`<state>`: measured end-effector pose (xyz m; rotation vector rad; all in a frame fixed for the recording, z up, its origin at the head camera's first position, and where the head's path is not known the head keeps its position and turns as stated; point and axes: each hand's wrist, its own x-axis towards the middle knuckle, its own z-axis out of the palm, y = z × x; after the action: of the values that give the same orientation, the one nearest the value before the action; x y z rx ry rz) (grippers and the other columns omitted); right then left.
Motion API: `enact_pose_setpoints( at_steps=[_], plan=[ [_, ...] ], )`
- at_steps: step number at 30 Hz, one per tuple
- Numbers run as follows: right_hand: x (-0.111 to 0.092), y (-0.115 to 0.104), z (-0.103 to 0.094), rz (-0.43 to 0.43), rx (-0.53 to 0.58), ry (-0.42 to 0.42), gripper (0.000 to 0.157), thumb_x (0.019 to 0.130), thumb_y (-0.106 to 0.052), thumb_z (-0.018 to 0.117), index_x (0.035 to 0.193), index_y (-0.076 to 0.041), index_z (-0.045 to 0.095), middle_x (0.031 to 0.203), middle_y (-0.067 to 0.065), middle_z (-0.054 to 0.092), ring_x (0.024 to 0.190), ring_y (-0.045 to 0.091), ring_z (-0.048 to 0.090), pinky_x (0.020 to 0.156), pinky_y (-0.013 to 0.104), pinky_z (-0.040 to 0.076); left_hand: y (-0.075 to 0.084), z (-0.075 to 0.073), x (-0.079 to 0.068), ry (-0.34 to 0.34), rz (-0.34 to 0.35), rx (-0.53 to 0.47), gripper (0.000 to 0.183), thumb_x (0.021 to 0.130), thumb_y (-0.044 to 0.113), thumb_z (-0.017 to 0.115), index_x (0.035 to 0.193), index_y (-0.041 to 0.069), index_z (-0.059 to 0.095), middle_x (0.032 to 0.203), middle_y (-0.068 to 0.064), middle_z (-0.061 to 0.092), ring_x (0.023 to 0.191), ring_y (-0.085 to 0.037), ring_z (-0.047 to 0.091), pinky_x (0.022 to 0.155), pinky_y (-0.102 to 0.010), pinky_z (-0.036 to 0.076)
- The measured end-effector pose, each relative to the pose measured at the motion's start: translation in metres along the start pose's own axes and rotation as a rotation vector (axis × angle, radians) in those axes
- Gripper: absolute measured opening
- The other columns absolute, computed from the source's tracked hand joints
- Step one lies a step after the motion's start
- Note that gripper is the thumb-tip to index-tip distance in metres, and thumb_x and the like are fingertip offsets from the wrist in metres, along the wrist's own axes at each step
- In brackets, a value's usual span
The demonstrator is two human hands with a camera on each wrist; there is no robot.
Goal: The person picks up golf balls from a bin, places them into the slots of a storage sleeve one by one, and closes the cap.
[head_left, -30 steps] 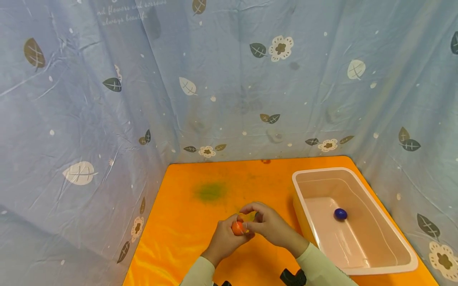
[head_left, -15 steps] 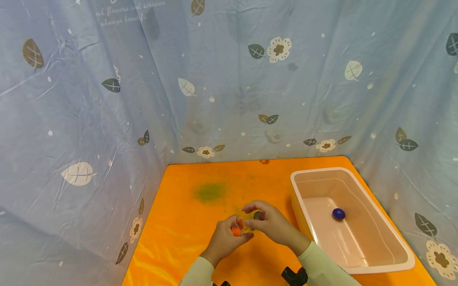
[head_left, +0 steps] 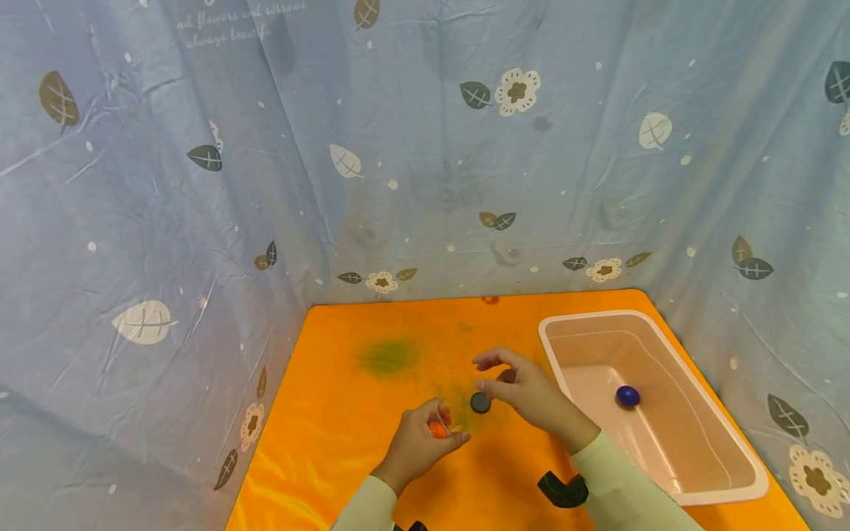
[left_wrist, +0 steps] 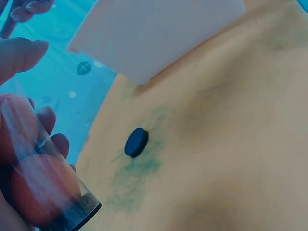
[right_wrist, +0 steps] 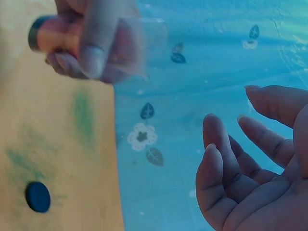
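My left hand (head_left: pixel 413 448) grips a clear plastic tube (left_wrist: pixel 65 166) with a black end. Inside it are two orange-red balls (left_wrist: pixel 45 190), one behind the other; fingers hide part of them. In the right wrist view the tube lies roughly sideways in that hand, its clear end to the right. A dark round cap (head_left: pixel 480 403) lies on the orange cloth between the hands, touched by neither. My right hand (head_left: pixel 534 394) is raised to the right of the cap, fingers loosely bent and holding nothing.
A pale pink plastic tub (head_left: pixel 598 316) stands at the right, with a dark blue ball (head_left: pixel 627 397) on its floor. Orange cloth (head_left: pixel 345 398) covers the table, with green stains near its middle. Blue patterned curtains (head_left: pixel 412 184) enclose the back and sides.
The right hand has drawn away from the tube, up and to the right, baring the cap. The orange ball near the tube's mouth has slid deeper into it. The left hand keeps its grip.
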<state>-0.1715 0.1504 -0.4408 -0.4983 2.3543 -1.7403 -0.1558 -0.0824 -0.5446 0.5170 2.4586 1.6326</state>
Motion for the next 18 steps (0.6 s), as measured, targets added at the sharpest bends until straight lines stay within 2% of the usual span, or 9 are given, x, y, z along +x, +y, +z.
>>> enact_pose_setpoints(
  at_steps=[3, 6, 9, 11, 15, 16, 18],
  plan=[
    [-0.001, -0.002, -0.011, 0.021, 0.005, 0.033, 0.031, 0.091, -0.033, 0.068, 0.119, -0.023, 0.058, 0.116, 0.001, 0.056, 0.084, 0.028, 0.062, 0.076, 0.039, 0.051, 0.0, 0.0, 0.0, -0.002, -0.021, -0.011, 0.036, 0.079, 0.044, 0.077, 0.088, 0.017, 0.055, 0.061, -0.002, 0.062, 0.052, -0.017, 0.061, 0.048, -0.029, 0.05],
    [0.0, 0.0, -0.025, 0.032, -0.009, 0.082, 0.033, 0.091, -0.035, 0.067, 0.12, -0.023, 0.058, 0.117, 0.003, 0.055, 0.088, 0.033, 0.061, 0.079, 0.043, 0.05, -0.001, 0.0, 0.0, -0.003, -0.037, -0.032, 0.038, 0.078, 0.045, 0.078, 0.088, 0.018, 0.054, 0.061, -0.002, 0.062, 0.059, -0.023, 0.065, 0.052, -0.032, 0.052],
    [0.002, 0.008, -0.042, 0.026, -0.03, 0.126, 0.037, 0.09, -0.039, 0.067, 0.122, -0.023, 0.057, 0.118, 0.003, 0.054, 0.088, 0.034, 0.061, 0.078, 0.044, 0.05, -0.002, -0.001, -0.001, 0.0, -0.042, -0.036, 0.037, 0.078, 0.044, 0.078, 0.088, 0.016, 0.055, 0.057, -0.003, 0.06, 0.057, -0.028, 0.064, 0.047, -0.03, 0.049],
    [0.003, 0.012, -0.054, 0.033, -0.043, 0.151, 0.039, 0.09, -0.04, 0.066, 0.123, -0.023, 0.056, 0.119, 0.003, 0.053, 0.088, 0.033, 0.062, 0.078, 0.043, 0.051, -0.002, -0.002, -0.001, 0.004, -0.041, -0.041, 0.037, 0.079, 0.042, 0.078, 0.088, 0.015, 0.055, 0.065, 0.0, 0.065, 0.056, -0.028, 0.063, 0.047, -0.03, 0.049],
    [0.003, 0.023, -0.075, 0.05, -0.071, 0.187, 0.041, 0.093, -0.04, 0.063, 0.127, -0.02, 0.053, 0.12, 0.005, 0.052, 0.089, 0.029, 0.063, 0.077, 0.044, 0.051, -0.003, -0.004, -0.002, 0.011, -0.044, -0.042, 0.037, 0.078, 0.042, 0.079, 0.087, 0.015, 0.055, 0.093, 0.006, 0.069, 0.055, -0.026, 0.062, 0.046, -0.03, 0.049],
    [0.003, 0.026, -0.08, 0.064, -0.079, 0.201, 0.042, 0.093, -0.04, 0.063, 0.128, -0.019, 0.052, 0.12, 0.006, 0.052, 0.09, 0.029, 0.063, 0.078, 0.045, 0.051, -0.004, -0.004, -0.002, 0.011, -0.044, -0.037, 0.037, 0.078, 0.043, 0.079, 0.087, 0.016, 0.055, 0.096, 0.007, 0.069, 0.055, -0.026, 0.062, 0.045, -0.029, 0.048],
    [0.002, 0.032, -0.089, 0.089, -0.093, 0.226, 0.044, 0.094, -0.039, 0.062, 0.129, -0.016, 0.051, 0.121, 0.007, 0.052, 0.091, 0.029, 0.063, 0.078, 0.046, 0.051, -0.004, -0.006, -0.003, 0.011, -0.045, -0.021, 0.037, 0.078, 0.044, 0.078, 0.087, 0.018, 0.054, 0.087, 0.005, 0.069, 0.054, -0.025, 0.062, 0.043, -0.028, 0.046]
  ],
)
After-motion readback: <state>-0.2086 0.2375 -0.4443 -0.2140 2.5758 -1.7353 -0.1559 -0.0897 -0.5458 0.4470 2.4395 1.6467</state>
